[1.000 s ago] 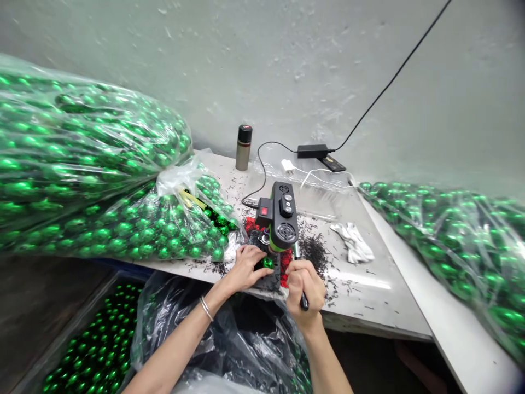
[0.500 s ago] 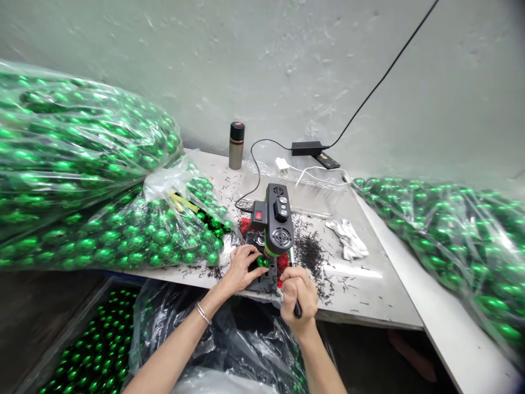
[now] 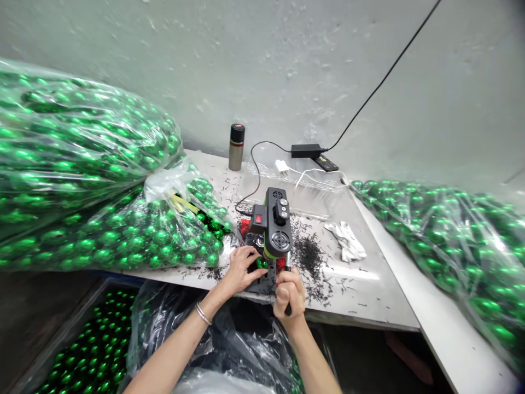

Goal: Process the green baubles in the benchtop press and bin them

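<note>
A small black machine [image 3: 279, 216] with round vents, buttons and a red switch stands at the table's front edge. Under its head, my left hand [image 3: 241, 272] pinches a shiny green ball [image 3: 261, 263] between thumb and fingers, partly hidden by them. My right hand [image 3: 290, 298] is wrapped round the black lever handle [image 3: 288, 311] on the machine's right side. Around the machine's base lie red pieces [image 3: 245, 225]. Small black pins or clips [image 3: 308, 254] are heaped to its right.
Clear bags of green balls stand left [image 3: 102, 164] and right [image 3: 443, 235]. White gloves [image 3: 348, 241], a bottle [image 3: 236, 148], a power adapter [image 3: 307, 151] with cables and a clear plastic tray [image 3: 320, 203] lie on the table [image 3: 377, 295]. Below is an open bag of green balls [image 3: 94, 345].
My right hand has moved the lever handle a little to the left, closer to the machine. My left hand stays at the green ball.
</note>
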The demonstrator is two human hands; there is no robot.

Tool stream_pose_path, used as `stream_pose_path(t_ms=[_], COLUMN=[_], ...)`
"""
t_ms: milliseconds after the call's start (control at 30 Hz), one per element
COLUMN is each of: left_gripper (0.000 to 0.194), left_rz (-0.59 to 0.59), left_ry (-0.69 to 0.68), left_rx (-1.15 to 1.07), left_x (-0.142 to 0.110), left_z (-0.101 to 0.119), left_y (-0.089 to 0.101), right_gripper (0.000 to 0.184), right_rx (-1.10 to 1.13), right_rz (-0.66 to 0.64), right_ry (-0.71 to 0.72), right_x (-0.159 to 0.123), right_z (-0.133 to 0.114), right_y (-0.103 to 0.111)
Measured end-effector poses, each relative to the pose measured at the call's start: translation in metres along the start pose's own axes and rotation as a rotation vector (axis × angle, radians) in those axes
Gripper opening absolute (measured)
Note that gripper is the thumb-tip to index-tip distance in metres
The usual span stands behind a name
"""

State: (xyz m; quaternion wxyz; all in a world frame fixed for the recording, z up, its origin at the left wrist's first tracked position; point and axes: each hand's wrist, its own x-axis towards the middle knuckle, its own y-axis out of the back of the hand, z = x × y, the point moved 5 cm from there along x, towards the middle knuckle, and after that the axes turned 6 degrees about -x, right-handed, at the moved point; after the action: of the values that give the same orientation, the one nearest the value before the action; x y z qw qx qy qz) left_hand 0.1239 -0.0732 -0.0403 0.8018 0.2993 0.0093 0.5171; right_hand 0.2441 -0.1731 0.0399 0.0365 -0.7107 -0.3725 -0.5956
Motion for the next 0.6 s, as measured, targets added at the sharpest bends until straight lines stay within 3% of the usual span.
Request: stream_pose_path(t_ms=[367,533,600], left_gripper=[0.028,0.028,0.029], left_rz=[0.022,0.014,0.011], left_ry=[0.008,-0.002,-0.006], left_rx=[-0.022,-0.005,0.007], left_x=[0.0008,-0.0002,0.0002], left_z=[0.0012,-0.0003,-0.0016], left_y=[-0.0003,-0.0008,-0.0012], right_gripper=[0.024,0.024,0.025], right_rx=[-0.025,-0.051,-0.041], right_rz=[0.0,0.022,0.009], right_ry=[0.022,0.146,0.132], right_x=[-0.0035,-0.0055,0.0009], right_z=[0.0018,0.0011,-0.0004], right_y=[-0.0035,-0.0075,-0.0035])
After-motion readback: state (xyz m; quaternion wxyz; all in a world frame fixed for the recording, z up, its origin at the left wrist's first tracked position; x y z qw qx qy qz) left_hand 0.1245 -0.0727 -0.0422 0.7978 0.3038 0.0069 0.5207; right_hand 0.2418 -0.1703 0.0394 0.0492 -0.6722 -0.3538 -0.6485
